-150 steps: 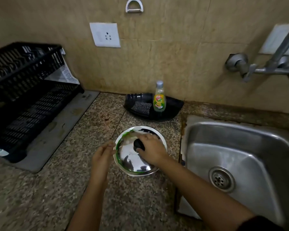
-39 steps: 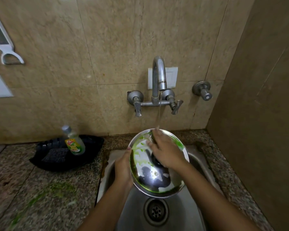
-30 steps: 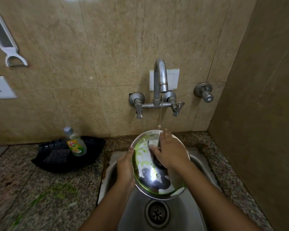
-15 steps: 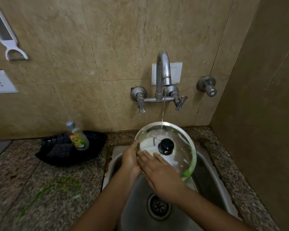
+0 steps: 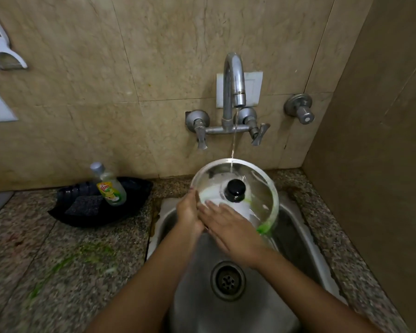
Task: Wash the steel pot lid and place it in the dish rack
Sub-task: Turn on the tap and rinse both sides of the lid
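The steel pot lid (image 5: 255, 188) with a black knob (image 5: 235, 190) is tilted over the sink (image 5: 296, 239), knob side facing me. A thin stream of water from the tap (image 5: 233, 85) lands on its upper rim. My left hand (image 5: 189, 212) grips the lid's left edge. My right hand (image 5: 228, 227) lies flat, fingers spread, on the lid's lower left face, and looks blurred. Green soap clings to the lid's lower right rim. The dish rack is out of view.
A black tray (image 5: 130, 205) on the granite counter holds a dish soap bottle (image 5: 109, 186) and a dark scrub pad (image 5: 83, 205). Green soap smears (image 5: 65, 263) mark the counter. A spare valve (image 5: 299, 111) sticks out of the wall. A side wall closes off the right.
Five seconds ago the lid lay on the counter. It now sits under running water in the sink. In the last second my right hand slid from the knob down to the lid's lower left.
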